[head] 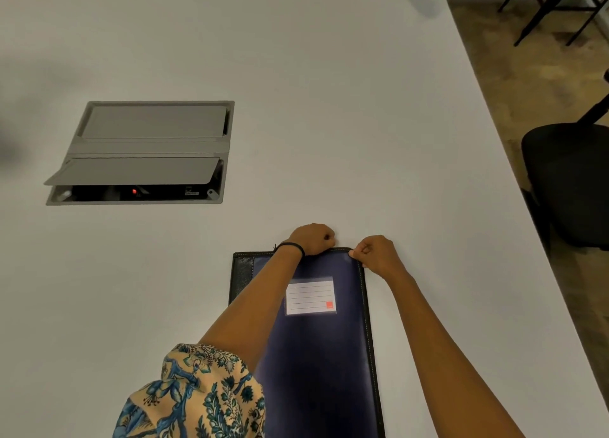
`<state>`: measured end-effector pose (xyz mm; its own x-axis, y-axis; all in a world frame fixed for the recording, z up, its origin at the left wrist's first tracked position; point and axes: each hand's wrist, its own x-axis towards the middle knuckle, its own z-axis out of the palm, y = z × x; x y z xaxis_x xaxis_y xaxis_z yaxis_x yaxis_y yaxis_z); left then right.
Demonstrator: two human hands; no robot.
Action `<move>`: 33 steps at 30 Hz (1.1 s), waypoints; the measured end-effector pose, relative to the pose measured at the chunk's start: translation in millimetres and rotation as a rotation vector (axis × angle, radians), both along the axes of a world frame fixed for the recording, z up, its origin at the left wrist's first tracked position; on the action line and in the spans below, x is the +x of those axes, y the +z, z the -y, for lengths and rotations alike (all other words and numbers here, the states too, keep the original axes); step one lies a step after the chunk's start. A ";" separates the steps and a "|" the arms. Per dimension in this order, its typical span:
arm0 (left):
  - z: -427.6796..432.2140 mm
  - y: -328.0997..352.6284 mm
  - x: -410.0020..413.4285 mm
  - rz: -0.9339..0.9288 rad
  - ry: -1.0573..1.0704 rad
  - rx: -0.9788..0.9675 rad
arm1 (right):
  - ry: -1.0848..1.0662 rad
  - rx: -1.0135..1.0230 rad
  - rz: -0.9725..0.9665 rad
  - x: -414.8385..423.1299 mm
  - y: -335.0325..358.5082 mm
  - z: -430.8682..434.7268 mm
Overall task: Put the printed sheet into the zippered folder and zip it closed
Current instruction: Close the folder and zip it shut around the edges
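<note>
A floral sleeve (pixel 197 395) fills the near edge at 7 o'clock. Its bare forearm crosses the dark blue folder (pixel 323 355), hiding part of the cover. The folder lies flat on the white table (pixel 329 108) at 6 o'clock, with a lined label (pixel 309 295) on its cover. At the folder's far edge the left hand (pixel 314 238), a black band (pixel 291 246) on its wrist, curls tight over the rim. The right hand (pixel 375 253) pinches the far right corner. A cable hatch (pixel 145 152) with one flap raised sits at 10 o'clock, a black chair (pixel 566 180) at 3 o'clock.
</note>
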<state>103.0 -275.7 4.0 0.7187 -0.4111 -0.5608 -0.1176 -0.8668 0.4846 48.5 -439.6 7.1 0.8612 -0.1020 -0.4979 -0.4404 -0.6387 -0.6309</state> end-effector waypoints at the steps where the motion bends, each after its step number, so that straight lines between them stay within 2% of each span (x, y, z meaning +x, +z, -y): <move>1: 0.5 1.8 2.1 -0.025 -0.029 0.026 | -0.018 0.012 -0.010 -1.3 0.2 1.5; 8: 9.1 4.7 12.6 -0.079 -0.161 0.091 | -0.171 0.071 -0.029 -15.2 -4.1 2.6; 16: 23.4 8.9 22.0 -0.132 -0.227 0.014 | -0.106 -0.007 0.023 -15.8 -2.9 -1.5; 24: 33.7 8.8 15.7 -0.112 -0.176 -0.059 | -0.082 -0.014 0.045 -16.4 -3.0 -7.0; 33: -1.0 4.0 16.0 -0.048 -0.021 -0.042 | -0.009 -0.058 0.004 -10.9 -3.9 -3.3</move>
